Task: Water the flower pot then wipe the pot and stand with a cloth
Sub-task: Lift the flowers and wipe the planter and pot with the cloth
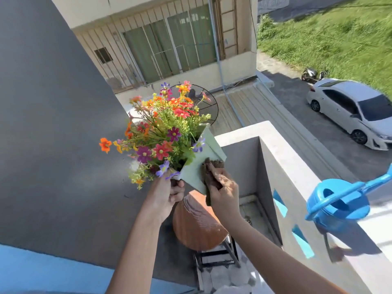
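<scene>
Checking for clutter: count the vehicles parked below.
2: a white car on the road at right, a scooter beyond it by the grass; others may be hidden.

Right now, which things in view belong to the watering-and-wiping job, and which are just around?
Part of the job:
- pale green flower pot, held by the left hand
- brown cloth, pressed on it by the right hand
- blue watering can on the ledge
- stand

Just around:
- white car
- scooter
- wire fan guard
</scene>
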`<state>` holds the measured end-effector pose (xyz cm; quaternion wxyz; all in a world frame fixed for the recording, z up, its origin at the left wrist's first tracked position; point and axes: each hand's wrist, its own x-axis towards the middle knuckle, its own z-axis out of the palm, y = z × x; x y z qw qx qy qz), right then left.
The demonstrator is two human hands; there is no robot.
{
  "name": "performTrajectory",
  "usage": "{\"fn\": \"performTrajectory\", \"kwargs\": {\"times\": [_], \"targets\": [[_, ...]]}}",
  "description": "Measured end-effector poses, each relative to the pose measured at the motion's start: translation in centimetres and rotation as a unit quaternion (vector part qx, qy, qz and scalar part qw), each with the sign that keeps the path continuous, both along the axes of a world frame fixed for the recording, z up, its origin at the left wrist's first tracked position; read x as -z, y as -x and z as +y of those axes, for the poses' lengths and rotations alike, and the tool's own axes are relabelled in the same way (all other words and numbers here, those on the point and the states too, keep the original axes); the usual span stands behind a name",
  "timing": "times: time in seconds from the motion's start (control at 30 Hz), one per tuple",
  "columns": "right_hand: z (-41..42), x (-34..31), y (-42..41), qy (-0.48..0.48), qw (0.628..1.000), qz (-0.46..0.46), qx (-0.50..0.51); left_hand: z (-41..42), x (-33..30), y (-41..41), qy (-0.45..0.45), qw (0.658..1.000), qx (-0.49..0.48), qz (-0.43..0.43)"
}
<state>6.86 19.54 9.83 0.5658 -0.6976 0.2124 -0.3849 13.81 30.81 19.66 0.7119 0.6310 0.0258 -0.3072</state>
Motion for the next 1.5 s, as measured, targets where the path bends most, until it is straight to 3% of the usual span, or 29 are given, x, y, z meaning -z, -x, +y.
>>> {"fn": "performTrajectory", "kwargs": {"times": [0.2, 0.4, 0.53, 0.73, 0.87, 1.0, 1.17, 1.27, 1.4, 1.5], "targets": [[-2.5, -5.6, -2.5, -0.178, 0.980, -0.076, 0.043, -1.0, 0.1, 1.2, -0.013, 1.000, 0.021, 0.001], [-6.9, -7.3, -4.5, -0.054, 0.988, -0.065, 0.128, -1.1, -0.4, 1.6, -0.021, 0.998, 0.049, -0.026], [-5.9, -6.8, -5.1, 0.009, 0.989, -0.005, 0.147, -1.3, -0.5, 1.4, 0.008, 0.999, 0.033, 0.011], [-0.4, -4.4, -2.9, 0.131, 0.987, -0.089, 0.035, -2.2, -0.7, 0.1, 0.029, 0.998, -0.037, 0.033], [0.2, -0.3, -1.2, 0.185, 0.980, -0.069, -0.023, -0.8, -1.3, -1.7, 0.047, 0.997, -0.022, 0.052], [-0.3, 1.8, -0.1, 0.131, 0.990, -0.045, -0.004, -0.7, -1.3, -1.8, 0.049, 0.998, -0.002, 0.045], [0.8, -1.4, -1.8, 0.121, 0.986, -0.114, 0.010, -1.4, -0.3, -1.7, 0.013, 0.999, -0.033, 0.020], [1.2, -3.6, -2.9, 0.062, 0.991, -0.117, 0.009, -1.9, -0.1, -1.2, 0.005, 0.999, -0.039, 0.010], [0.3, -5.2, -3.6, 0.093, 0.983, -0.155, 0.035, -2.1, -0.5, -0.8, 0.016, 1.000, -0.027, 0.001], [-1.8, -6.1, -4.9, 0.007, 0.993, -0.116, 0.036, -1.8, -0.4, -0.5, 0.024, 0.999, -0.012, 0.018]]}}
